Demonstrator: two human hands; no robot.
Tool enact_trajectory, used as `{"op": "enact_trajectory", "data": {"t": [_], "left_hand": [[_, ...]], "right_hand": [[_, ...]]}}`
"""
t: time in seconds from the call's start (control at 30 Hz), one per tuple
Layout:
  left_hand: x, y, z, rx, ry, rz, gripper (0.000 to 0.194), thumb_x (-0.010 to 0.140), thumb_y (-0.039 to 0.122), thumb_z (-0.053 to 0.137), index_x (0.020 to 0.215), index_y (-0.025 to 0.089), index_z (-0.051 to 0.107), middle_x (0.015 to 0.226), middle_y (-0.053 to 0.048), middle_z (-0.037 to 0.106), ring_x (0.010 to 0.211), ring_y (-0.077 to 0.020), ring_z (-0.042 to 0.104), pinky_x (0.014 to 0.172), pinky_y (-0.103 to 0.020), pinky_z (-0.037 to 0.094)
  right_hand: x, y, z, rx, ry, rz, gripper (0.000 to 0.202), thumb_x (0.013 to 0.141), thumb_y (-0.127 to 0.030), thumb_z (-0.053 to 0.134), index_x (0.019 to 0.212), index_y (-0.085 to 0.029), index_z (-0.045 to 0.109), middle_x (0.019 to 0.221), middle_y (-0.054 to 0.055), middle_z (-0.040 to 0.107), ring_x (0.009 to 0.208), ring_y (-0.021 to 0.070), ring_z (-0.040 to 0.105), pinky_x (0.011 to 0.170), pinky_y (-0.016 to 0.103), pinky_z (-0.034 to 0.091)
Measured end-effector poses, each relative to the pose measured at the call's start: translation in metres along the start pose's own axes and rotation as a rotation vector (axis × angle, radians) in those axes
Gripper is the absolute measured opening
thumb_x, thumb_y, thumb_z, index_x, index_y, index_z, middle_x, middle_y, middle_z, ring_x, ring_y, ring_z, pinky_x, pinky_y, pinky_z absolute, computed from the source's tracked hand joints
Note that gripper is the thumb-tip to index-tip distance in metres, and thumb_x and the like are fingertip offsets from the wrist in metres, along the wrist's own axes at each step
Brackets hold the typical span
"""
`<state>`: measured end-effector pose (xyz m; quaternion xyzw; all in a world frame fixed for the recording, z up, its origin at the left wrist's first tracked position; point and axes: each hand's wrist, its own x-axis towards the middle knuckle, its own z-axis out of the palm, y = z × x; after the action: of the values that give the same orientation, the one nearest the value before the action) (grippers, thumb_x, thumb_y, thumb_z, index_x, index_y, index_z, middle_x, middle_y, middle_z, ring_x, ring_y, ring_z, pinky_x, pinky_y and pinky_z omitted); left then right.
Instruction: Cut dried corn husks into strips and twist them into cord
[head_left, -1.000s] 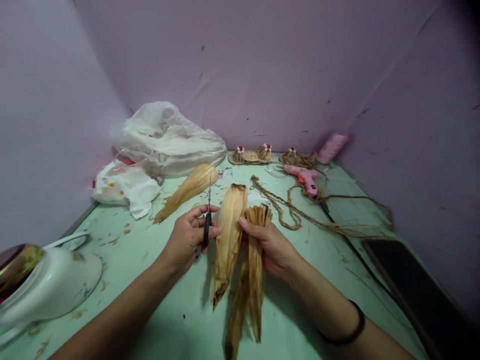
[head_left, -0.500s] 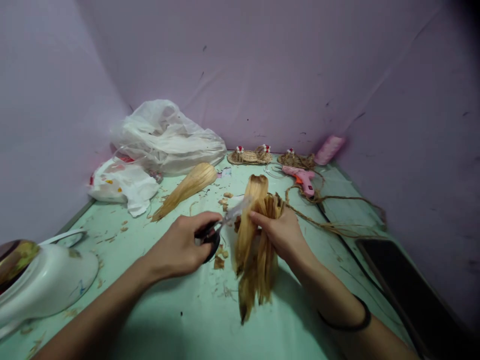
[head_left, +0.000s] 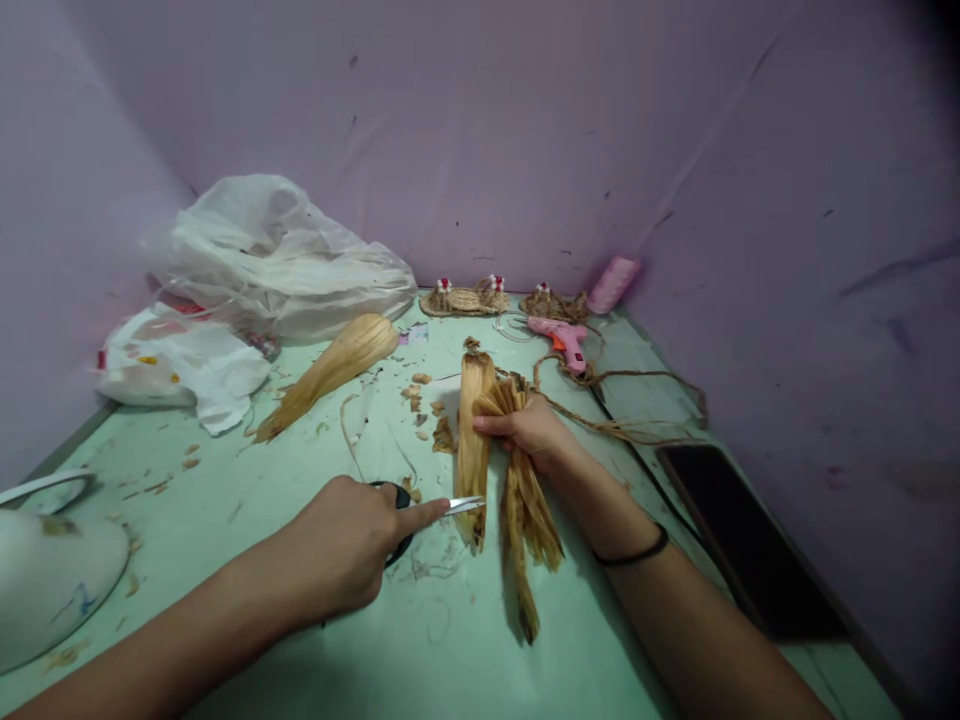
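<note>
My left hand [head_left: 360, 540] is closed around the black-handled scissors [head_left: 463, 506], its index finger stretched along them. Their silver blades lie over the lower part of a flat, straw-coloured husk [head_left: 474, 430]. Gathered brown husk strips [head_left: 525, 500] hang from my right hand [head_left: 529, 430], pinched between thumb and fingers, with the pleated ends fanned out above. The thumb tip of that hand touches the right side of the flat husk. Another dried husk [head_left: 337, 370] lies on the green table [head_left: 420, 650], farther back on the left.
White plastic bags [head_left: 285, 270] fill the back left. A pink glue gun [head_left: 562, 340], twine and pink spool [head_left: 613, 284] lie back right, beside woven pieces [head_left: 465, 300]. A dark phone [head_left: 750, 540] lies right; a white object [head_left: 60, 580] stands left.
The view has shifted right. The scissors have moved down from the top of the husks to the flat husk's lower end. The flat husk and the gathered strips are now farther apart.
</note>
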<state>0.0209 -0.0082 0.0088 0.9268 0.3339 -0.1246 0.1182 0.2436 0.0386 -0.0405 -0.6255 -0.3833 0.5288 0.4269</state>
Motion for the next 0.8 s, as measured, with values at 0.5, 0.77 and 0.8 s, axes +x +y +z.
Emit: {"op": "enact_trajectory", "data": {"t": [0.5, 0.77, 0.8], "left_hand": [[-0.034, -0.003, 0.009, 0.059, -0.073, 0.125, 0.084, 0.062, 0.000, 0.044, 0.134, 0.042, 0.034, 0.068, -0.001, 0.060, 0.043, -0.0134, 0.045, 0.044, -0.025, 0.029], [-0.018, 0.000, 0.012, 0.094, -0.066, 0.079, 0.081, 0.065, 0.002, 0.043, 0.135, 0.040, 0.031, 0.071, 0.000, 0.061, 0.048, -0.0145, 0.050, 0.046, -0.025, 0.030], [-0.017, 0.000, 0.014, 0.092, -0.075, 0.088, 0.082, 0.064, 0.001, 0.044, 0.135, 0.040, 0.032, 0.071, -0.001, 0.061, 0.047, -0.0144, 0.050, 0.046, -0.025, 0.029]], "right_hand": [[-0.001, -0.003, 0.001, -0.041, 0.020, 0.016, 0.029, 0.046, -0.021, 0.075, 0.051, -0.017, 0.047, 0.040, -0.008, 0.044, 0.034, 0.0048, 0.034, 0.035, 0.021, 0.026], [0.001, -0.001, 0.002, -0.008, 0.027, 0.036, 0.029, 0.042, -0.022, 0.076, 0.055, -0.015, 0.050, 0.043, -0.007, 0.047, 0.035, 0.0047, 0.036, 0.035, 0.020, 0.027], [0.001, -0.001, 0.002, -0.004, 0.030, 0.033, 0.029, 0.042, -0.021, 0.076, 0.055, -0.015, 0.051, 0.044, -0.007, 0.048, 0.035, 0.0048, 0.037, 0.035, 0.020, 0.028]]}}
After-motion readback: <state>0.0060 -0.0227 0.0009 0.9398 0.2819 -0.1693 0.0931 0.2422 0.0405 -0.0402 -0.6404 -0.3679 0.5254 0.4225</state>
